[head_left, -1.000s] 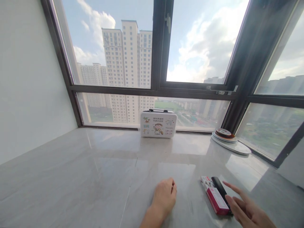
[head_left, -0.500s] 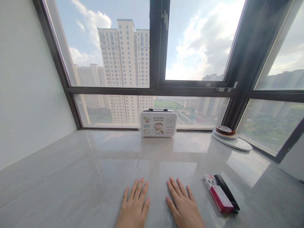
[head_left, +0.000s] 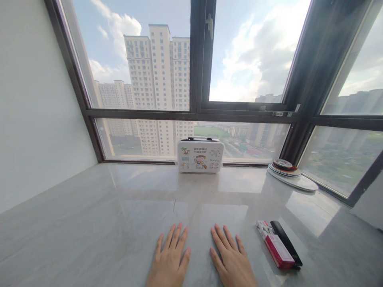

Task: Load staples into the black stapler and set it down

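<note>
Here it is, off to the person's right: a slim pink-and-white rectangular box (head_left: 278, 249), flat on the glossy grey marble-look counter (head_left: 98, 227). Its long axis slants, far end leaning left towards the window, near end swinging right. And the right hand (head_left: 233, 261) is clearly the nearer of the 2, just left of the box, its fingers pointing away with a similar but gentler leftward lean. It's palm down, fingers spread, gripping nothing, with a strip of counter between thumbless outer edge and box.

Right up along the box's far right side runs a long, narrow black object (head_left: 286, 243), stapler-like in outline, nearly parallel. So the box sits between right hand and black object, its left side facing the hand, its right side hemmed in. Whether they overlap at the near end is hard to tell.

Across to the left hand (head_left: 169, 261): also palm down, fingers fanned, holding nothing, with the right hand between it and the box.

Farther out, a white cartoon-printed case with a dark top handle (head_left: 200, 157) stands upright by the window, ahead of both hands; a stack of round, plate-like discs (head_left: 283, 171) sits in the right corner, well beyond the box.
</note>
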The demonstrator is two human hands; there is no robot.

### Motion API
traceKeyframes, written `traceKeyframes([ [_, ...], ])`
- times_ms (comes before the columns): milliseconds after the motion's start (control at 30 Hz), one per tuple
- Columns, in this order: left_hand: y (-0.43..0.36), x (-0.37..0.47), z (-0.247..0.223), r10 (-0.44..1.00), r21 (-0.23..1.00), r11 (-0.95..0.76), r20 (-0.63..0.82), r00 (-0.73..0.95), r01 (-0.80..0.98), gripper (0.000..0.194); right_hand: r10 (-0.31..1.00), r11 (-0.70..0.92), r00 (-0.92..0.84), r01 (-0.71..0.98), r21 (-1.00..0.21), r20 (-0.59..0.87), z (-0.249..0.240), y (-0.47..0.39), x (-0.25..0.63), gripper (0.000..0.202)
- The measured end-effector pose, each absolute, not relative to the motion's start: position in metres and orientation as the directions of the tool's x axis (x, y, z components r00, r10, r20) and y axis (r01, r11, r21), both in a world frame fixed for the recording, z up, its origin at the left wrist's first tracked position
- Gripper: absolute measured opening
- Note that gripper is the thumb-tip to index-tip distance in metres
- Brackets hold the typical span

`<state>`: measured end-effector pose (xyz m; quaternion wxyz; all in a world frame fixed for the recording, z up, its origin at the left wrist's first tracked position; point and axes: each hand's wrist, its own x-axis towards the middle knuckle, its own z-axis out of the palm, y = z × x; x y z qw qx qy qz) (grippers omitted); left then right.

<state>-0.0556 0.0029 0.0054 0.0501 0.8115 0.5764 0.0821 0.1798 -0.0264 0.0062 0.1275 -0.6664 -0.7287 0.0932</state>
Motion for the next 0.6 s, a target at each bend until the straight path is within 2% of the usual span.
traceKeyframes([
  [300, 0.0, -0.056, 0.008, 0.942, 0.199, -0.334, 0.103, 0.319, 0.921, 0.055, 0.995, 0.094, -0.078, 0.947, -0.307, 0.064, 0.008, -0.028, 0.181, 0.06],
  [433, 0.0, -0.056, 0.006, 0.939, 0.201, -0.343, 0.108, 0.327, 0.918, 0.055, 0.995, 0.094, -0.072, 0.93, -0.354, 0.076, 0.004, -0.028, 0.181, 0.06],
  [500, 0.0, -0.057, 0.005, 0.937, 0.196, -0.349, 0.109, 0.333, 0.916, 0.055, 0.992, 0.11, -0.07, 0.896, -0.429, 0.108, 0.002, -0.027, 0.182, 0.06],
  [600, 0.001, -0.058, 0.004, 0.937, 0.186, -0.347, 0.111, 0.331, 0.919, 0.055, 0.984, 0.162, -0.065, 0.719, -0.676, 0.167, 0.007, -0.03, 0.193, 0.06],
])
